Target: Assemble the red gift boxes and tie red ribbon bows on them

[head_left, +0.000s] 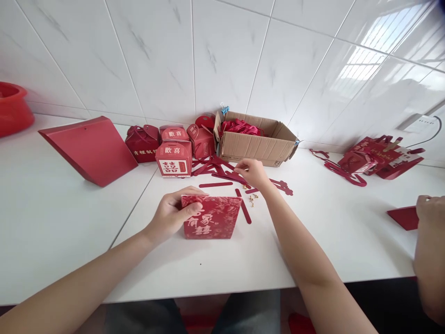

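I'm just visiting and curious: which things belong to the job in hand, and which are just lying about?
Apparently in use: printed red box, in left hand; red strips, near right hand; gold pieces.

Seemingly aside: red tub; lettered boxes.

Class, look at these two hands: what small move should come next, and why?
Probably bring a red strip to the printed red box: the left hand holds it, a small hole shows near its top edge, and the right hand is at the strips.
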Motion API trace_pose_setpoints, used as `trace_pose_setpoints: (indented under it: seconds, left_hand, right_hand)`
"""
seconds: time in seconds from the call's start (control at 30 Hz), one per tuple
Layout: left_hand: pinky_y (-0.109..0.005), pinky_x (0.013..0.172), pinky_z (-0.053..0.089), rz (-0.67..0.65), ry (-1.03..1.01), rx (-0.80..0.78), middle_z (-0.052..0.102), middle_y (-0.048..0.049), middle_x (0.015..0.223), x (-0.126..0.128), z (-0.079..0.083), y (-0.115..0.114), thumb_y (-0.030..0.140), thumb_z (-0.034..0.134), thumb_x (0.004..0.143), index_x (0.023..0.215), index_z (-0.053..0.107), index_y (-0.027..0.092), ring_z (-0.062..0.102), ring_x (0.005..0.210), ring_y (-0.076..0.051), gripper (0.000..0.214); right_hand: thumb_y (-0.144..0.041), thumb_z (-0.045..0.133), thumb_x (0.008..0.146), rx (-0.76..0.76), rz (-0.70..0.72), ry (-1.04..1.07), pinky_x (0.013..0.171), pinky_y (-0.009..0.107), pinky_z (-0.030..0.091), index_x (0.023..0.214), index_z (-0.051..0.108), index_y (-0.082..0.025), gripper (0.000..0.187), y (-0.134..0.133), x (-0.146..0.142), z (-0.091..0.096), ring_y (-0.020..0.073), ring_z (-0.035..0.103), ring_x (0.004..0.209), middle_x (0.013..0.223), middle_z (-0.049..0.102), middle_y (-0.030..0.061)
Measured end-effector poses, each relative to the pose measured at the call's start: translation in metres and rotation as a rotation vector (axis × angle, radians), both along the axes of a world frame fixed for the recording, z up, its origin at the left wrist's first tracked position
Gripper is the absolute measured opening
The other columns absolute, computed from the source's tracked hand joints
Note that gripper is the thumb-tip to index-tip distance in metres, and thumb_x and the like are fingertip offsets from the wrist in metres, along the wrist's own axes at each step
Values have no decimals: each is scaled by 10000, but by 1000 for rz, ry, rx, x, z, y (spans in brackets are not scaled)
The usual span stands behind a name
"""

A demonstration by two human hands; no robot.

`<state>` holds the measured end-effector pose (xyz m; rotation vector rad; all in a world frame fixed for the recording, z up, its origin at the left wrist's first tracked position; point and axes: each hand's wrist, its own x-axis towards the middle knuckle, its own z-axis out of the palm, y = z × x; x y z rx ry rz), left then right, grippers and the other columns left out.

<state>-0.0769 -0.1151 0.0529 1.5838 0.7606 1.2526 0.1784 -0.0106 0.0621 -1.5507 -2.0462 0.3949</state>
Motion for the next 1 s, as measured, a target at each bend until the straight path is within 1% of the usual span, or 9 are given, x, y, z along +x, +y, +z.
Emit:
trace_pose_setpoints:
  seconds: [0.1,0.17,0.23,0.33,0.43,0.5,0.63,0.77,1.0]
  left_hand:
    - [-296,689,545,-57,-104,-111,693,-88,957,7,7,0,583,681,758,974,743,200,649,836,-215,444]
    - [-315,687,548,-89,-188,-202,685,-107,985,10,23,6,742,524,769,1037,721,192,643,864,-231,643]
    - [-317,740,538,-84,-168,-281,681,-117,1024,13,47,17,741,452,808,1008,721,183,625,952,-237,652]
    - [-302,753,500,-86,213,-250,691,-106,1022,19,89,33,615,623,782,936,728,169,615,924,-210,483]
    - [-274,644,461,-123,475,-37,656,-57,800,27,120,38,605,554,843,816,687,169,598,768,-172,457]
    - [-248,502,380,-94,556,40,518,-3,595,31,131,35,608,485,881,679,606,171,497,560,-122,497]
    - [-244,437,279,-39,566,198,343,30,517,34,138,19,492,429,947,563,420,179,341,463,-87,495]
    - [-245,417,218,179,448,436,244,43,480,34,140,5,353,438,958,533,246,184,269,441,-76,496]
    - [-253,418,211,334,448,653,254,50,460,38,139,-10,251,485,931,515,276,177,267,424,-65,471]
  right_hand:
    - [-253,660,813,56,43,309,707,271,514,799,673,-159,96,-7,2,19,148,663,743,812,726,53]
    - [-305,713,769,68,128,622,688,280,525,774,666,-165,148,-15,2,33,150,662,723,771,712,42]
    - [-343,756,736,61,229,884,721,288,538,780,668,-180,191,-26,-1,47,145,668,742,769,705,24]
    - [-338,790,717,41,334,1131,755,270,542,783,676,-205,188,-45,-10,64,114,660,744,771,701,-5]
    - [-294,796,727,-20,389,1204,710,229,531,766,692,-210,140,-66,-22,73,87,635,709,742,689,-19]
    - [-279,797,731,-64,413,1198,688,227,534,773,703,-212,122,-77,-31,76,90,633,707,738,684,-17]
    - [-292,762,774,-101,460,1221,708,265,572,812,718,-226,88,-94,-40,81,110,653,721,759,679,-12]
    - [-287,725,814,-140,501,1289,735,239,594,790,717,-249,45,-104,-40,88,99,669,810,909,680,-22]
    - [-302,713,829,-155,527,1292,749,240,601,797,700,-249,63,-113,-44,91,101,684,814,920,694,-30]
